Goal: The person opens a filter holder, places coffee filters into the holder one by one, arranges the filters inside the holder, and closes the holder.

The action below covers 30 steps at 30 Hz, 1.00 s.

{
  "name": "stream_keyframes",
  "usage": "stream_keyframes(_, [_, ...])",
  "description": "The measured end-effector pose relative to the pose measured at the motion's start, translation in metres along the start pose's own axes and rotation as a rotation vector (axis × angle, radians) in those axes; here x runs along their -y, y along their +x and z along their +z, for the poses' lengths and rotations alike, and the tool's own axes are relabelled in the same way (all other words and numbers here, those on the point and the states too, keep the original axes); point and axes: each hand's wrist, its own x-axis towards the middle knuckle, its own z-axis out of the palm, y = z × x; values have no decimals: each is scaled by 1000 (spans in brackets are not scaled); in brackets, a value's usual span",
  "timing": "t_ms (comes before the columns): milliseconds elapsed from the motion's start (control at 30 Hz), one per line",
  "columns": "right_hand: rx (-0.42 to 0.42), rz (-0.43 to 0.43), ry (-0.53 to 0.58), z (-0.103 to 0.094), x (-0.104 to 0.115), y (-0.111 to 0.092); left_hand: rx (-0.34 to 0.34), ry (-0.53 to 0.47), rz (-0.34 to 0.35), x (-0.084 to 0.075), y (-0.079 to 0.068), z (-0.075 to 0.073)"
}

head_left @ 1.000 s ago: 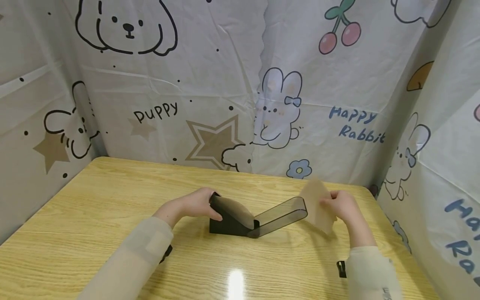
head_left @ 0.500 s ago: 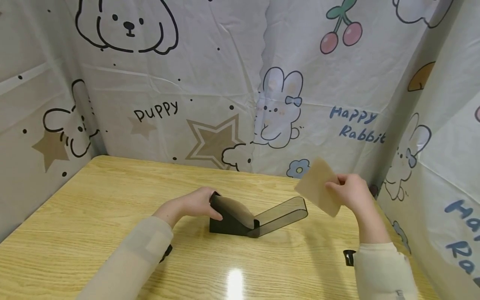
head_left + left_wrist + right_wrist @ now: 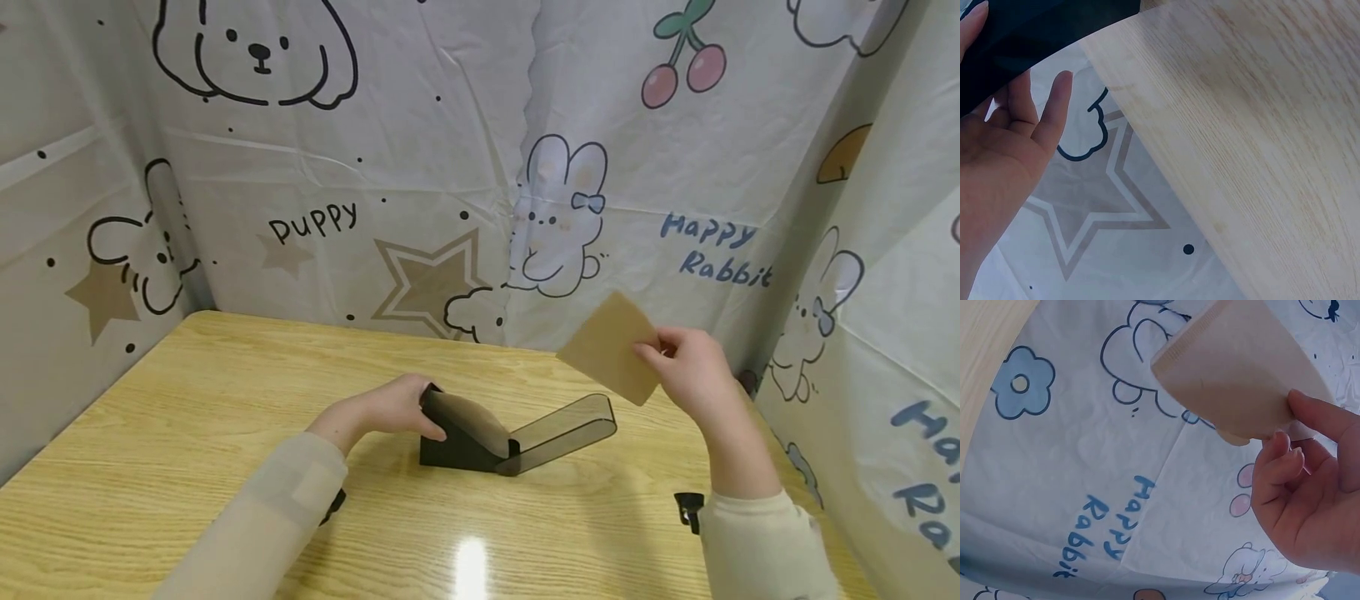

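Observation:
My left hand [image 3: 396,406] grips the tall end of a black wedge-shaped coffee filter holder [image 3: 456,450] standing on the table. The smoky clear lid [image 3: 566,431] of the holder is swung out to the right. Part of the black body [image 3: 1060,28] crosses the top of the left wrist view, between thumb and fingers. My right hand [image 3: 696,371] pinches a tan paper coffee filter [image 3: 609,348] by one edge, raised above and to the right of the lid. A crimped seam shows along the filter's side [image 3: 1188,347] in the right wrist view.
The wooden table [image 3: 247,375] carries the holder near its middle. A printed cloth [image 3: 337,167] hangs along the back and both sides, close to the table's edges. Black straps [image 3: 690,510] show at the wrists.
My right hand has lifted the coffee filter from low beside the lid, up and then to the left. The left hand and the holder stay in place.

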Motion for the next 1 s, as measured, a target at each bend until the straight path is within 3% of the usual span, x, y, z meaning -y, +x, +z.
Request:
stream_keyframes(333, [-7,-65,97,10,23,-2,7,-11,-11,0,-1,-1])
stream_keyframes(533, [16,-110,96,21,32,-4,14,-18,-5,0,-1,0])
stream_keyframes(1000, [92,-101,71,48,41,-5,12,-15,0,1,0,0])
